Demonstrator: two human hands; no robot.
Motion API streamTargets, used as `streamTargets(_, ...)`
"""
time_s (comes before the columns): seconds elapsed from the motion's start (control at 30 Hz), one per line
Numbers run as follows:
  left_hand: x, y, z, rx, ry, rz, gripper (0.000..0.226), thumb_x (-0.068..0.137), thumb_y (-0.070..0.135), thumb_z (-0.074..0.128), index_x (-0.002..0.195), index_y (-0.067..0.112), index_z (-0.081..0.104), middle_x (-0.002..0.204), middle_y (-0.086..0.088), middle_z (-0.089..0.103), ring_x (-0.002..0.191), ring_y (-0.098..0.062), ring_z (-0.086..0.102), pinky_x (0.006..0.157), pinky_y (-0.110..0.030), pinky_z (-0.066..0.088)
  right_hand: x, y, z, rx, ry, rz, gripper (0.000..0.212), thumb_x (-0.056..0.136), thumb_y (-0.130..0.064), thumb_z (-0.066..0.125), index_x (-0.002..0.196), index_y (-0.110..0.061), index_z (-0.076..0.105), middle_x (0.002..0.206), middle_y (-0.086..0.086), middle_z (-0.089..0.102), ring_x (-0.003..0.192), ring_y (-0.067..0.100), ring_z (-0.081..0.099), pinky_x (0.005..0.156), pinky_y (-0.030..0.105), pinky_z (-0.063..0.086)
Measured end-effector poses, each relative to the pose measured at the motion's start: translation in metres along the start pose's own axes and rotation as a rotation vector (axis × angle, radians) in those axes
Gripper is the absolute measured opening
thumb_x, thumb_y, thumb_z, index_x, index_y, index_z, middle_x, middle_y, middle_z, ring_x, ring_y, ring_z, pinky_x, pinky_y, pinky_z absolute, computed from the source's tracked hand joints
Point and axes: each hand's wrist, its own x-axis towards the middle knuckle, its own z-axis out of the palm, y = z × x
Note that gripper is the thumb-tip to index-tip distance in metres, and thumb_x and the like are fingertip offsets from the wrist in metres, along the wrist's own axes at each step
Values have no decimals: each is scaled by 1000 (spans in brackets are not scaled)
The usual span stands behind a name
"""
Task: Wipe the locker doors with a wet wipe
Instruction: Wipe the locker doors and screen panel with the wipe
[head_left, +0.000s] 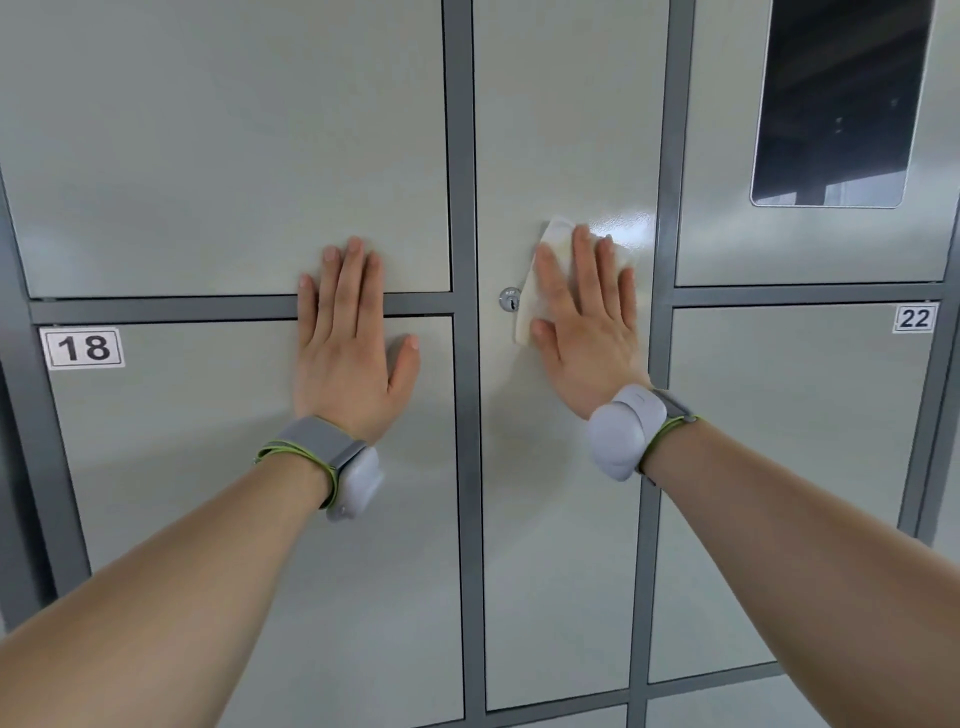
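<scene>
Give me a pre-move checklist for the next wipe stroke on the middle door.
1. Wet wipe pressed flat under right hand on the tall middle door: ok.
2. Left hand flat across the seam above door 18, clear of the wipe: ok.
3. Lock uncovered, just left of the wipe: ok.
4. Wipe wet enough: cannot tell.
5. Middle door latched: cannot tell.

Grey metal frame (460, 156), label 18 (83, 348), label 22 (915, 318), dark glossy panel (836, 104)
</scene>
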Motion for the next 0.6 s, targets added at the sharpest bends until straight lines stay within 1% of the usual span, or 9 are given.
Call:
streamTargets(0.07,-1,-1,-1,-5,1,7,69,89,35,36,143,-7,26,153,-22,22,142,-36,12,117,-36,-5,-6,-6,7,0,1,-18,63,92,-27,29,152,-19,13,158,15,-1,145,35,-6,116,44,-10)
streamTargets(0.2,-5,-4,-2,-7,-7,40,68,89,34,36,143,-7,28,152,-23,24,141,-37,15,117,-38,-3,-40,-6,26,-109,-10,-125,64,90,-29,34,150,-17,13,157,18,9,143,36,1,115,49,-2)
streamTargets(0.33,-7,-5,-1,-9,-3,57,67,89,33,37,142,-7,28,151,-23,25,141,-36,15,117,-39,-2,-44,-1,22,-172,-26,-190,64,90,-31,32,150,-21,14,157,17,11,143,36,4,115,49,0)
streamTargets(0.4,-8,-4,1,-2,6,59,67,89,32,38,142,-7,29,151,-23,26,141,-35,16,117,-40,-1,-33,-2,17,-152,-9,-156,64,90,-30,33,150,-21,14,157,16,11,144,35,5,116,48,0)
streamTargets(0.5,-9,-5,0,-10,10,57,67,89,33,38,142,-8,29,151,-23,26,140,-35,15,116,-40,-1,-20,-15,17,-54,-17,-40,66,90,-31,30,152,-20,10,158,15,1,145,35,-3,116,47,-5)
streamTargets(0.53,-10,-5,0,-14,9,59,67,89,33,38,142,-7,29,151,-23,26,140,-34,16,116,-40,-1,-21,-20,20,-39,-15,-28,66,91,-30,30,152,-19,8,158,16,0,145,36,-5,116,48,-7)
streamTargets(0.6,-11,-6,0,-16,10,65,67,89,33,38,142,-7,29,151,-23,26,141,-34,16,116,-41,0,-29,-24,27,-72,-10,-77,65,91,-30,32,151,-19,9,158,18,2,144,38,-3,116,48,-6)
